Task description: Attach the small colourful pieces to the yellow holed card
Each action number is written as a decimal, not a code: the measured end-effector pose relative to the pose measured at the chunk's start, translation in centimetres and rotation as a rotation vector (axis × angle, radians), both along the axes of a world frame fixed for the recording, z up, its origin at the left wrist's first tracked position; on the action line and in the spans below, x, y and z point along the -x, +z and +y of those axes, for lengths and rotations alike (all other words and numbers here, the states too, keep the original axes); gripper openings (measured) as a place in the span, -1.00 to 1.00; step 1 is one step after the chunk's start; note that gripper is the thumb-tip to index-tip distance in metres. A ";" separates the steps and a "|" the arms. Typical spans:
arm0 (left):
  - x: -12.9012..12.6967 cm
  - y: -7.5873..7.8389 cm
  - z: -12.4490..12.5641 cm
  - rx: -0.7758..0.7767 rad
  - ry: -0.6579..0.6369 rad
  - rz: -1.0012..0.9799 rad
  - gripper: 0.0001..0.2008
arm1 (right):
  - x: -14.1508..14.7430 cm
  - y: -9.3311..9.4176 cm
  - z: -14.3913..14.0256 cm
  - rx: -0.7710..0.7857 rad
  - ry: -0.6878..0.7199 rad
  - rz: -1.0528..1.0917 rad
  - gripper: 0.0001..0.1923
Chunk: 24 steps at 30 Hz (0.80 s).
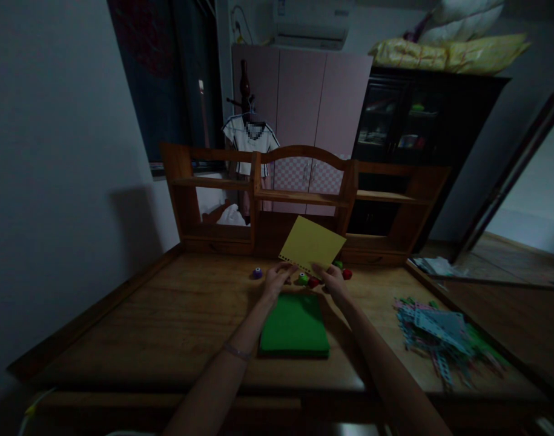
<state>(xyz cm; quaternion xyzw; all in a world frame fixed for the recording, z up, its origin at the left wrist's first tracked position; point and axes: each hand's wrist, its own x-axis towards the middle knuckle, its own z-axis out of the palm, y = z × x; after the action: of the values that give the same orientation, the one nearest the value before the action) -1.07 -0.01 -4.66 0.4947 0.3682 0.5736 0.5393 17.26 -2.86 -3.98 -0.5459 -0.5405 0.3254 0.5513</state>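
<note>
Purple punch [257, 272] sits on desk [168, 321] at left. Left hand [277, 280] and right hand [333, 280] each pinch bottom edge of yellow sheet [312, 243], held tilted above green stack [295, 324]. Cut paper pile [440, 333] far right.

Your two forearms are bare all the way up from the near edge of the wooden desk [122, 321]; no sleeve shows on either one. Your left hand [277, 280] has a thin, pale bracelet around its wrist, on the desk's near half, a slim band with no charm you could make out in this dim light. Your right hand [333, 280] wears nothing on wrist or fingers. No rings, watch or gloves can be seen on either hand.
</note>
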 end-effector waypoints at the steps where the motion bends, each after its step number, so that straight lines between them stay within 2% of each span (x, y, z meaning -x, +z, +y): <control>1: 0.0 0.0 0.0 0.001 0.004 -0.002 -0.54 | 0.0 0.0 0.0 -0.003 -0.002 -0.003 -0.52; 13: 0.2 0.4 -0.1 0.009 0.090 -0.008 -0.56 | 0.1 0.6 -0.4 0.015 0.015 0.016 -0.52; 24: 0.2 0.2 0.3 0.010 0.068 -0.027 -0.56 | 0.2 0.6 -0.3 0.020 -0.006 0.018 -0.52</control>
<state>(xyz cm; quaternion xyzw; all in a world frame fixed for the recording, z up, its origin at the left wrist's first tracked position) -1.31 0.24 -4.50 0.4713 0.3801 0.5964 0.5269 17.06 -3.17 -3.34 -0.5501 -0.5307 0.3337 0.5516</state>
